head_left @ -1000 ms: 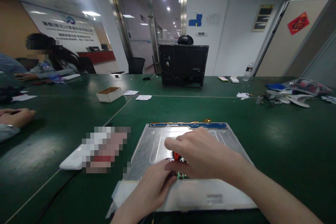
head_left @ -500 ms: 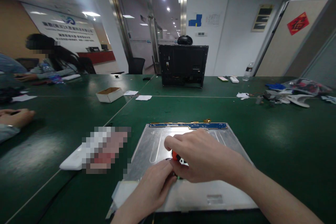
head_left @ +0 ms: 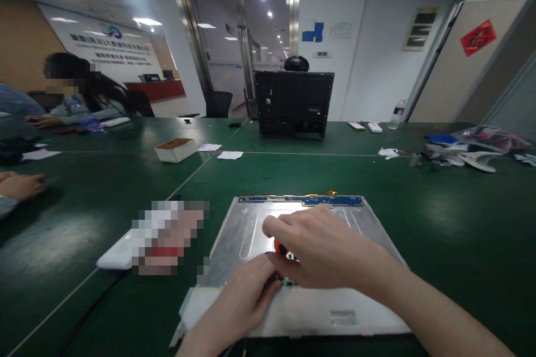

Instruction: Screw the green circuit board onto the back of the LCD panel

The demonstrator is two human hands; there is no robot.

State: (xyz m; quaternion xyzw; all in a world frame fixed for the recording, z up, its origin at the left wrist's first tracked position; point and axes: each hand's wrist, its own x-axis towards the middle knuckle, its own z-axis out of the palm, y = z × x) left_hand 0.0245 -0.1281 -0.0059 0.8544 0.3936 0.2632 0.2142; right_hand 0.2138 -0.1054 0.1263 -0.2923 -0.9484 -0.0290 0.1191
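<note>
Silvery sheet metal covers the near part of the green table (head_left: pixel 439 223): a flat metal panel (head_left: pixel 243 228) lies back-up, its long axis running left to right across the person's front, with a paler white strip (head_left: pixel 293 312) along its near edge. Both hands meet over the near middle of that panel. The left hand (head_left: pixel 245 298) comes in from below with its fingers curled toward the meeting spot. Its fingertips are hidden, so I cannot tell whether its grip pinches anything. The right hand (head_left: pixel 330 254) reaches in from the right and sits just beyond the left one, its grip closed around a small orange-handled tool (head_left: pixel 280 246). Only a bit of orange and black shows under the index finger, and the tip is hidden. The tool lies right at the left fingertips, so both hands are about equally near it. Farther on, a blue circuit strip (head_left: pixel 301 199) runs along the panel's far edge. Left of the panel lies a white object (head_left: pixel 113 256), partly blurred out. Beyond stand a small cardboard box (head_left: pixel 176 149) and an upright black monitor chassis (head_left: pixel 293 103), and at the far left another person's hand (head_left: pixel 20 185) rests on the table.
</note>
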